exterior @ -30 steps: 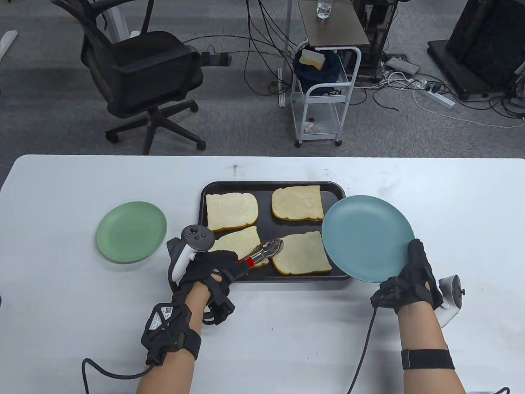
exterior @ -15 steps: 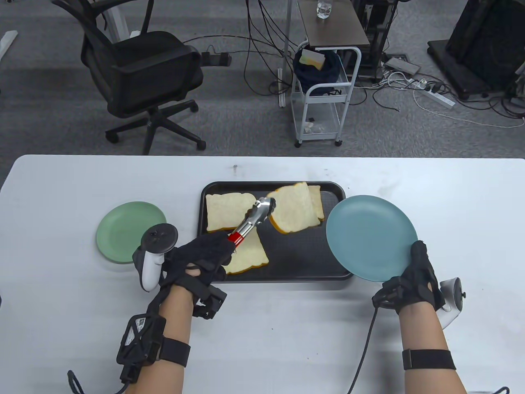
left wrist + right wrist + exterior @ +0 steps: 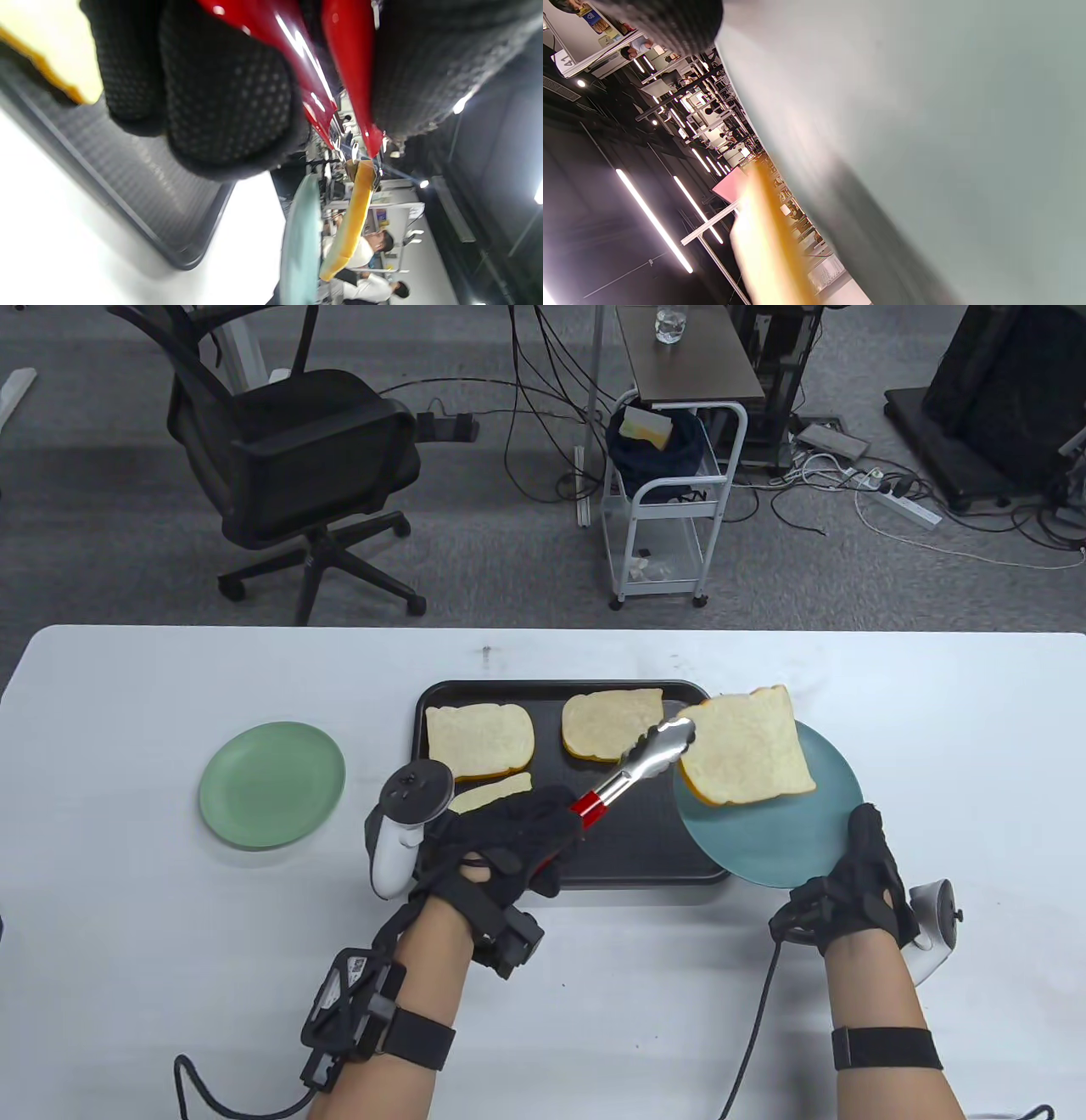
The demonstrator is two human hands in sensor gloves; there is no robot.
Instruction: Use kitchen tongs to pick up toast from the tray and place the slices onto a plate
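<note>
Table view: left hand (image 3: 501, 840) grip pinches tongs (image 3: 645, 759), clamping toast slice (image 3: 747, 746) over blue plate (image 3: 764, 831); right hand (image 3: 857, 882) grip pinches the plate's rim.

Left wrist view: slice held by one corner, clear of plate; may slip.

Right wrist view: plate tilted; slice could slide off.

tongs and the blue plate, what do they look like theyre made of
Tongs: polished metal arms, likely stainless steel, judging by the mirror-like glints; glossy red handle, maybe plastic or silicone. Blue plate: smooth matte surface with no sharp highlights, possibly plastic or melamine, though glazed ceramic cannot be ruled out.
</note>
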